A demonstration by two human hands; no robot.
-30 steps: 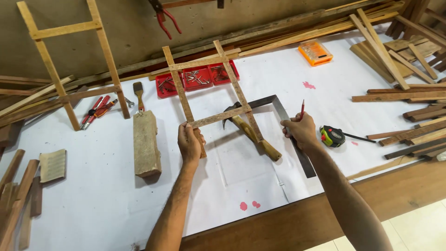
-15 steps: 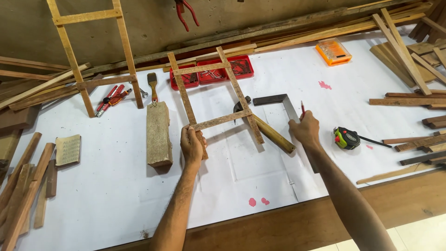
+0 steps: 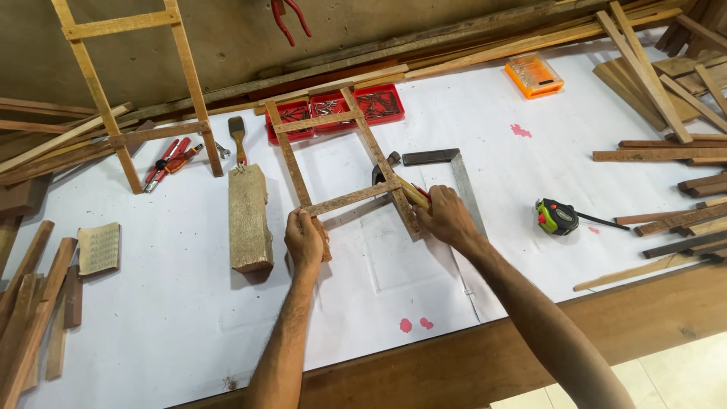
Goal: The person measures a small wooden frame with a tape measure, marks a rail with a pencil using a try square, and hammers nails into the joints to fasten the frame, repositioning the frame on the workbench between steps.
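The left hand point(image 3: 304, 241) grips the near end of the wooden frame point(image 3: 344, 163). The right hand point(image 3: 445, 218) clasps a hammer point(image 3: 399, 184) handle beside the frame's right rail.

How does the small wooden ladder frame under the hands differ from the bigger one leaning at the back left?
The small frame lies flat on the white sheet; the big frame stands against the wall. The small one is darker and shorter, the big one paler and taller. The left hand and right hand grip the small one; nothing touches the big one. Both have two rails joined by crosspieces.
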